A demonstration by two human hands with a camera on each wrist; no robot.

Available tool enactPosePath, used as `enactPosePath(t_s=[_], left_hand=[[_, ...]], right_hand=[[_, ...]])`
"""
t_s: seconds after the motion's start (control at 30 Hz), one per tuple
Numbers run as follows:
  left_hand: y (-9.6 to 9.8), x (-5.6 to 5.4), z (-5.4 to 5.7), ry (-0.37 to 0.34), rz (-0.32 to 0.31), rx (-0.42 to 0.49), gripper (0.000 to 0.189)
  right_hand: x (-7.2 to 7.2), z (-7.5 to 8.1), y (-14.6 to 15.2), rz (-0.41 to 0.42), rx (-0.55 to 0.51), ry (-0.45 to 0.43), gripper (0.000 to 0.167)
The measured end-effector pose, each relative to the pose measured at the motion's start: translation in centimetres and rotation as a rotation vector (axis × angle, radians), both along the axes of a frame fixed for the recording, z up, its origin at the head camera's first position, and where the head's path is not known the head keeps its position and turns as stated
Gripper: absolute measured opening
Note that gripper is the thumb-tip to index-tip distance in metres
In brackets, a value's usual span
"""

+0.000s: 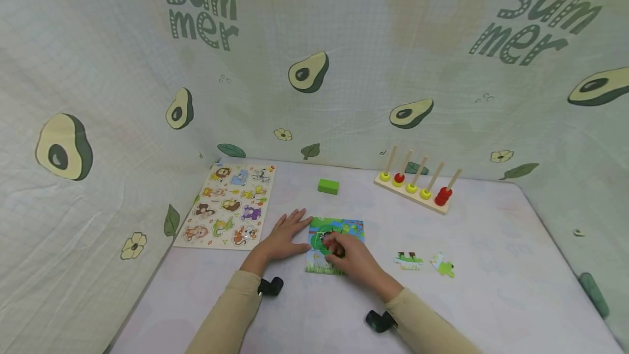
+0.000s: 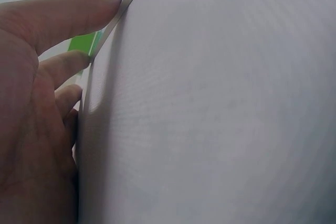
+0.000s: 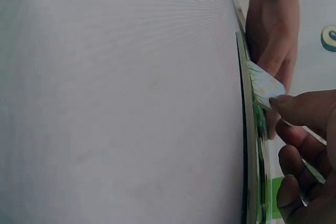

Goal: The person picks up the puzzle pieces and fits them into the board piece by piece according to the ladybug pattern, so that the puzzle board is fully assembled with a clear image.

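A small picture puzzle board (image 1: 350, 226) with green leaves, blue sky and grass lies in front of me. My left hand (image 1: 285, 237) rests on the table with fingers spread, its thumb and fingertips touching the board's left edge. Over the board, my right hand (image 1: 356, 255) pinches a puzzle piece between thumb and fingers. In the right wrist view this puzzle piece (image 3: 264, 84) is pale blue with grass along one side, tilted up from the board. Part of the board is hidden under the right hand. Two loose puzzle pieces (image 1: 408, 261) lie to the right.
An animal picture board (image 1: 231, 205) lies at the left. A green block (image 1: 328, 186) sits behind the puzzle. At the back right stands a wooden peg stand (image 1: 413, 195) with red and yellow beads. Patterned cloth (image 1: 354, 86) hangs around the table.
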State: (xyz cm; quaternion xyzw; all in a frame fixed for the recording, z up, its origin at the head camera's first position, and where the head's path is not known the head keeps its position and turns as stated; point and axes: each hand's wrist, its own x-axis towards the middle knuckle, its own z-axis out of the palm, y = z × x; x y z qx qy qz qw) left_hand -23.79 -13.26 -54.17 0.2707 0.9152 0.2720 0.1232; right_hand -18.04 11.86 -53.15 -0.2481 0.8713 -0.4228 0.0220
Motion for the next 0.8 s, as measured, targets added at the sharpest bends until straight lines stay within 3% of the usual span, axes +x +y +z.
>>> enactPosePath(t_s=[0.8], left_hand=[[0.1, 0.0, -0.1, 0.0, 0.013, -0.007, 0.076]], right_hand=[[-0.7, 0.0, -1.2, -0.004, 0.136, 0.0, 0.023]])
